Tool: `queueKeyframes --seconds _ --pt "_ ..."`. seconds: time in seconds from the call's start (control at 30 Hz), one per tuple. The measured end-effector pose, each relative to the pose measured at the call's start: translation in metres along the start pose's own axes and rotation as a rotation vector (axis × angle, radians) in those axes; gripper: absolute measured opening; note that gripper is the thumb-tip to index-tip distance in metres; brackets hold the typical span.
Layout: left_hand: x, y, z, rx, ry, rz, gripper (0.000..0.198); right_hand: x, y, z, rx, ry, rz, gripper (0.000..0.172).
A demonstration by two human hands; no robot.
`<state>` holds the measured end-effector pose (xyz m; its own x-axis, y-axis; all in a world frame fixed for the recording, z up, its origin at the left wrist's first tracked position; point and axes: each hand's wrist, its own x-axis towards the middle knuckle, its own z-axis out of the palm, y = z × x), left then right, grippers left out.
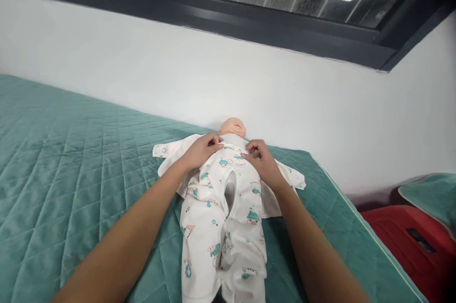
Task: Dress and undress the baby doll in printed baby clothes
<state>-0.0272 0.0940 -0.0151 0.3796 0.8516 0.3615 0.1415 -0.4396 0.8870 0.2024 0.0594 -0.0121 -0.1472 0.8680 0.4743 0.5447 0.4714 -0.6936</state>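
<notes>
A baby doll lies on its back on a green quilted bed, head towards the wall. It wears a white romper printed with small teal and pink figures; the front gapes open at the belly. My left hand pinches the romper's edge at the doll's upper chest, fingers closed on the cloth. My right hand grips the opposite edge of the front near the collar, fingers curled on the fabric. Both hands sit close together just below the doll's chin.
A white wall runs right behind the doll's head, under a dark window frame. The bed's right edge drops off beside a red object on the floor. A green-covered cushion shows at the far right.
</notes>
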Motion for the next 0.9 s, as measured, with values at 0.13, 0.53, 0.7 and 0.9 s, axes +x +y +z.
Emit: queueKeyframes --seconds 0.13,0.53,0.7,0.9 --pt "0.012 -0.002 -0.001 0.152 0.021 -0.043 0.021 0.021 -0.01 0.005 -0.016 -0.103 -0.006 0.028" --pt "0.063 -0.01 -0.005 0.466 -0.111 -0.23 0.02 0.053 0.013 -0.004 -0.097 -0.22 0.225 0.043" --pt "0.064 -0.013 0.001 0.438 -0.022 -0.243 0.017 0.056 0.028 0.006 0.005 -0.082 0.266 0.037" --pt "0.049 -0.015 0.012 0.42 0.102 -0.163 0.015 0.036 0.035 0.008 0.343 0.045 0.305 0.035"
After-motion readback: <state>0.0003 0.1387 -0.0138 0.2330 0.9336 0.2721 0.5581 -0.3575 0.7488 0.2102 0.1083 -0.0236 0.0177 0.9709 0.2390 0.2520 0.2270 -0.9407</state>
